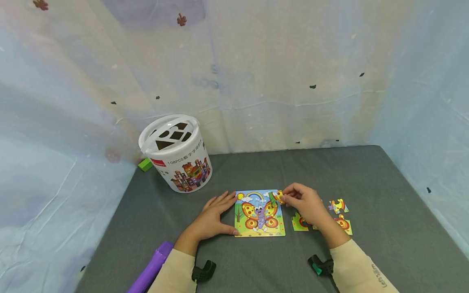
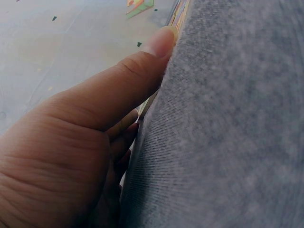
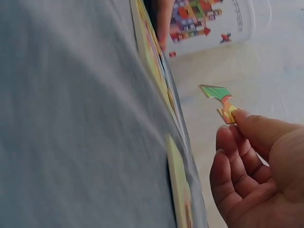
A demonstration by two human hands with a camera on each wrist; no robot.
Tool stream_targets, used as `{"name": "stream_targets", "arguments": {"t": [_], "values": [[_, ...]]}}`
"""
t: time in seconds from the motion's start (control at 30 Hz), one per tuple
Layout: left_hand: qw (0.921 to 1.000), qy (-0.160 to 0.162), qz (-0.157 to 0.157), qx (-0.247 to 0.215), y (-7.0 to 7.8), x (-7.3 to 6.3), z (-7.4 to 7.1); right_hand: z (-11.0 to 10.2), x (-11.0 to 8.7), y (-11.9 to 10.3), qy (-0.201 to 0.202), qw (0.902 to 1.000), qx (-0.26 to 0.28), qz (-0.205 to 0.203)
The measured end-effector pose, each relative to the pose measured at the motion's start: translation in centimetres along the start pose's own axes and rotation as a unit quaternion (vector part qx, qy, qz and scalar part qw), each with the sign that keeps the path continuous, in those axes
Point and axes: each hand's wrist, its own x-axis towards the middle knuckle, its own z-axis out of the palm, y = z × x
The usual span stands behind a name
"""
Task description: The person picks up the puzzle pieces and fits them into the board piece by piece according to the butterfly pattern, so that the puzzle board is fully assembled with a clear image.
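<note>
A square puzzle board [image 1: 260, 219] with a butterfly picture lies flat on the grey cloth. My left hand [image 1: 211, 219] rests at its left edge, thumb and fingers spread, the thumb touching near the lower left corner. In the left wrist view that thumb [image 2: 137, 66] lies along the board's side. My right hand [image 1: 307, 202] pinches a puzzle piece [image 3: 223, 98] between thumb and fingertips, raised above the board's upper right corner. Green and yellow show on this piece. Other loose pieces lie right of the board, among them one [image 1: 299, 223] partly hidden by the right hand.
A white lidded bucket [image 1: 179, 158] with shape cut-outs stands at the back left, a green block [image 1: 145, 165] beside it. A purple tube-like object [image 1: 152, 266] lies by the left forearm. More loose pieces [image 1: 338, 206] lie farther right. Draped sheets [image 1: 256, 81] surround the table.
</note>
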Motion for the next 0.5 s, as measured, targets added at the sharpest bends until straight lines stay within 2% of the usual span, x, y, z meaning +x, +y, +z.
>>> {"name": "stream_targets", "arguments": {"t": [0.33, 0.5], "values": [[1.0, 0.003, 0.005, 0.003, 0.1, 0.1, 0.0, 4.1, -0.5, -0.9, -0.043, 0.9967, 0.068, -0.011], [1.0, 0.004, 0.006, 0.006, 0.0, 0.1, 0.1, 6.8, -0.9, -1.7, -0.054, 0.9964, 0.062, -0.021]]}}
